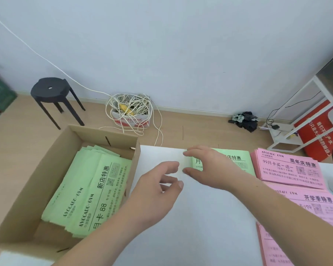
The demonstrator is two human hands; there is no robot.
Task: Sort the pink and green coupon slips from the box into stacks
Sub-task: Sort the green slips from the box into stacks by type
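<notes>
Green coupon slips (96, 189) lie in a loose fanned pile inside the cardboard box (27, 198), at the left of the white table (200, 227). A second green stack (236, 162) sits flat at the table's far edge, well right of the box.

The right hand (210, 166) is over the left end of that stack, palm down, with fingers along the far edge and the thumb at the near edge. The fingers are straight and not curled; contact with the paper is unclear.

The left hand (156, 187) hovers over bare table between the box and the green stack, fingers loosely bent and holding nothing.

Three pink stacks run down the right side: far pink stack (290, 167) just beside the green one, middle pink stack (315, 206), near pink stack (273, 250).

On the floor behind are a black stool (50, 91), a small carton of tangled white cord (131, 110), a dark cloth heap (244, 120) and a white rack (296, 116).
</notes>
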